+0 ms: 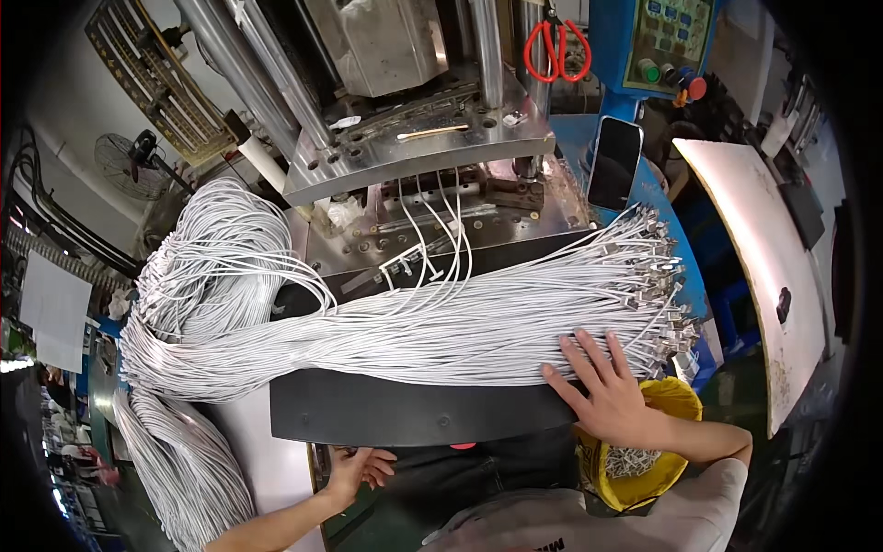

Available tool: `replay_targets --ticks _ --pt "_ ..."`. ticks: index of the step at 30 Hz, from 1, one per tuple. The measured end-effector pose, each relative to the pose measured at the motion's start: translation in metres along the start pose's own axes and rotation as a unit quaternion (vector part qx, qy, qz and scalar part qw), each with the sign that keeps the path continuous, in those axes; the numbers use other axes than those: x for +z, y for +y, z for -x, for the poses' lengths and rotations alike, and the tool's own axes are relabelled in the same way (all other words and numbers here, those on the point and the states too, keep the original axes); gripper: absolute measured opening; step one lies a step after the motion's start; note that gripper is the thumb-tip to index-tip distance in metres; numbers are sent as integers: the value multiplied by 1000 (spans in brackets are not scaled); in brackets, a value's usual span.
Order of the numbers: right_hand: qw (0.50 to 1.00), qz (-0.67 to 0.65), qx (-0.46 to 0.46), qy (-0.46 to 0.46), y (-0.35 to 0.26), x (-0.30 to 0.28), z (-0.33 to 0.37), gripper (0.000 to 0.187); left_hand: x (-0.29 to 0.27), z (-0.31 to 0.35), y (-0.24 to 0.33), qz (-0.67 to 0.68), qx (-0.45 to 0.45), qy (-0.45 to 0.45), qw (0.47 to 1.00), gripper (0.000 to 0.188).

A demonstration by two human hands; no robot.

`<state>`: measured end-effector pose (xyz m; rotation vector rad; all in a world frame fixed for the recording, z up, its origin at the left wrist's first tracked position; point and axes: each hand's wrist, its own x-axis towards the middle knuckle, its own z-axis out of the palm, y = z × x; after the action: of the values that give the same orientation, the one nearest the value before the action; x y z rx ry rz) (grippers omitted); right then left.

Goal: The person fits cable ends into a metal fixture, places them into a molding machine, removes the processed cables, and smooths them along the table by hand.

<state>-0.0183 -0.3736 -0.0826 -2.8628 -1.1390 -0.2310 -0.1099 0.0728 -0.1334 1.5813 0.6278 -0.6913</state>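
Observation:
A thick bundle of white cables (414, 336) lies across a black board (368, 414), with metal connectors (658, 294) massed at its right end. My right hand (602, 396) rests on the bundle's near edge, close to the connectors, fingers spread and holding nothing. Below the board's front edge is my left hand (359, 469), its fingers loosely bent and apart; no object shows in it. One fingertip is at or under that edge. Behind the bundle, a few cables run from a branched white plastic piece (409, 267) toward the press.
The metal press (414, 152) stands behind, a cotton swab (432, 133) on its plate. Red-handled scissors (556, 55) hang by a blue control box (658, 46). A phone (616, 161) leans at right. A yellow bag (639, 488) holds small pieces. More cables (184, 469) hang at left.

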Motion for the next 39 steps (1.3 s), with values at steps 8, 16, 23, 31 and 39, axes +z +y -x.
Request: replay_targets --ticks 8,16,23,31,39 --pt "1000 -4 6 15 1 -10 -5 106 4 9 15 34 -68 -3 997 75" --pt "1000 -17 9 8 3 -27 -12 105 6 21 31 47 -88 7 995 76" --pt "1000 -12 3 2 3 -37 -13 104 9 36 46 82 -142 -33 986 73" --pt "1000 -6 6 1 9 -50 -23 102 64 143 201 7 596 -240 766 63" --pt "1000 -12 12 -22 14 -59 -27 99 98 163 286 149 622 -174 749 54"
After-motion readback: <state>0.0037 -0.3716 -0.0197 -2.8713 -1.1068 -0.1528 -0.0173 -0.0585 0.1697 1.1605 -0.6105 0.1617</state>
